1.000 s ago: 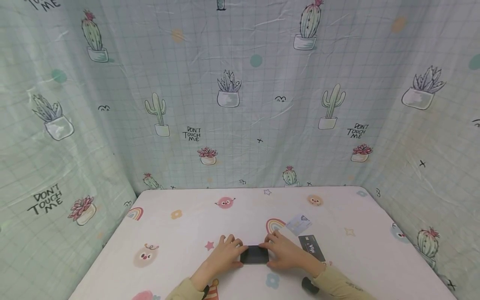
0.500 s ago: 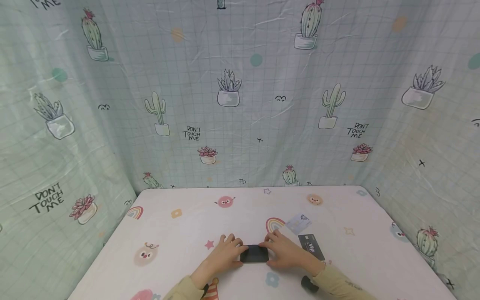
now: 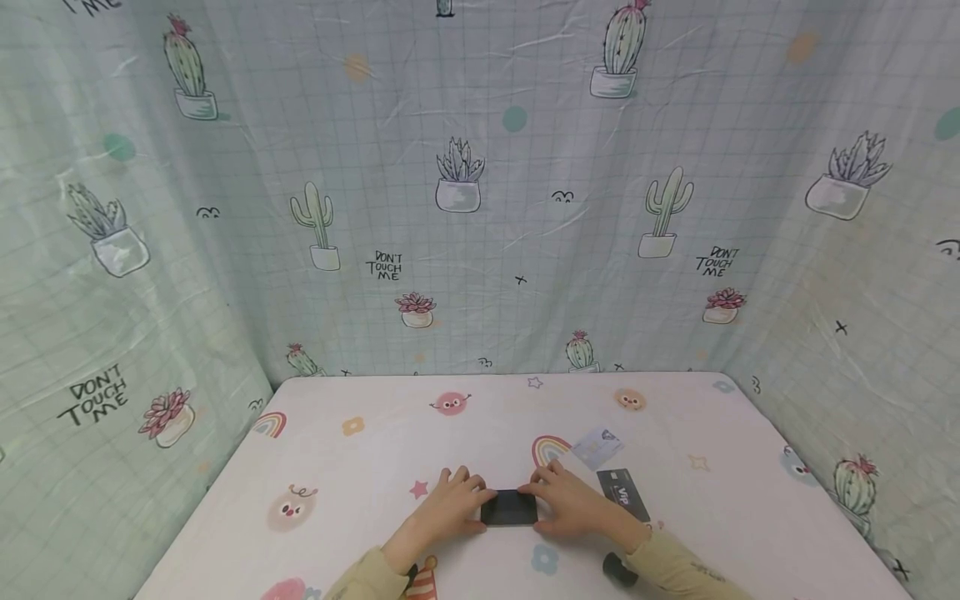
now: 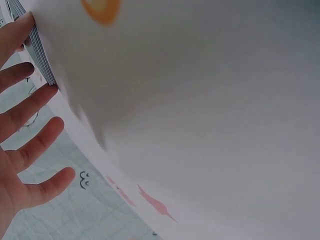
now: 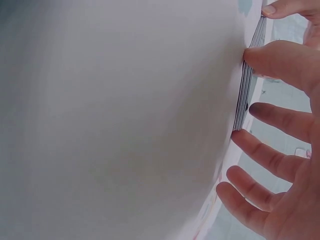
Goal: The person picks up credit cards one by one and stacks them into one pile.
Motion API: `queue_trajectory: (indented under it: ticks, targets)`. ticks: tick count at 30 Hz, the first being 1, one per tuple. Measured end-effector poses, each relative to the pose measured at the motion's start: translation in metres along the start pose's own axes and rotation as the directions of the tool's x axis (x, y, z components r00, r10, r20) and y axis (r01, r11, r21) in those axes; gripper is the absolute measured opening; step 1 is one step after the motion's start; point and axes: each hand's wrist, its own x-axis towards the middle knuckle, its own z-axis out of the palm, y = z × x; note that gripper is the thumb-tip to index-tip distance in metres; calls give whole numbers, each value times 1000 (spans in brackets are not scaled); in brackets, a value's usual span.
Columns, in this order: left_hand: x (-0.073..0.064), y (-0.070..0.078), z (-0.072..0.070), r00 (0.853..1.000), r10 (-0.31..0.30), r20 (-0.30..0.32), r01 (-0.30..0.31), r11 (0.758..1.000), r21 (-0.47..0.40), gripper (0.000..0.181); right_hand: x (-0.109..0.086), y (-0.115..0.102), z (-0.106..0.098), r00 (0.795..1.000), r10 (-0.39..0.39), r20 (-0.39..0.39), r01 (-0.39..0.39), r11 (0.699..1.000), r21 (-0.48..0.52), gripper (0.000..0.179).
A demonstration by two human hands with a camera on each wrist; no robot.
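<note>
A neat stack of cards [image 3: 509,508] with a dark top lies crosswise on the table, between the two hands. Layered edges of several thin cards show in the left wrist view [image 4: 41,55] and the right wrist view. My left hand [image 3: 452,507] pinches the stack's left end between thumb and fingers. At the right end, my right hand [image 3: 567,503] pinches it the same way. The outer fingers of both hands spread away from the stack. In the right wrist view, thumb and finger press the stack's edge [image 5: 243,95].
Right of the right hand lies a black card marked VIP [image 3: 623,495]. Behind it is a pale blue-and-white card [image 3: 597,449]. A dark rounded thing [image 3: 619,570] sits beside the right sleeve. Printed cloth hangs behind the white patterned table [image 3: 487,433] and at its sides.
</note>
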Motion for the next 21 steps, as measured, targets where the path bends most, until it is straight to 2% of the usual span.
queue_trajectory:
  ticks: [4, 14, 21]
  targets:
    - [1, 0, -2, 999, -27, 34, 28, 999, -21, 47, -1, -1, -1, 1000, -14, -12, 14, 1000, 3, 54]
    - [0, 0, -1, 998, -41, 41, 43, 998, -41, 51, 0, 1, 1, 1000, 11, -5, -11, 1000, 12, 55]
    - [2, 1, 0, 995, -72, 76, 77, 995, -58, 53, 0, 2, 2, 1000, 1, -16, 0, 1000, 15, 56]
